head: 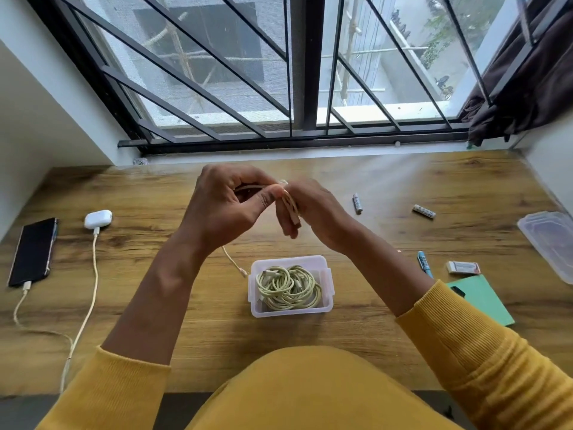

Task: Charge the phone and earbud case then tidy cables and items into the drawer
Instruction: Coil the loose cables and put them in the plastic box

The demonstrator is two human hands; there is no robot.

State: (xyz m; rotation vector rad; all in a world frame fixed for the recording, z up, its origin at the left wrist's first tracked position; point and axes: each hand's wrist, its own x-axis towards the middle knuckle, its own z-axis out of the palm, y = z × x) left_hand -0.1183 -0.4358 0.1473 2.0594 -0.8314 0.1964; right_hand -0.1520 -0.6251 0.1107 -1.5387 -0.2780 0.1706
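Above the middle of the wooden desk [387,181], my left hand [223,206] and my right hand [310,209] both grip a cream cable [290,206] looped into a small coil between them. Its loose end [235,265] hangs down to the desk. Below the hands stands a clear plastic box [328,290] holding a coiled pale green cable [288,287]. At the far left lies a black phone [32,251] with a cable [18,308] plugged in. A white earbud case [97,218] beside it has its own cable [93,293] plugged in.
Two batteries [357,203] [424,211] lie right of my hands. A blue pen [424,263], an eraser [463,267], a green notebook [483,299] and a clear lid [552,243] sit at the right. A barred window runs along the back.
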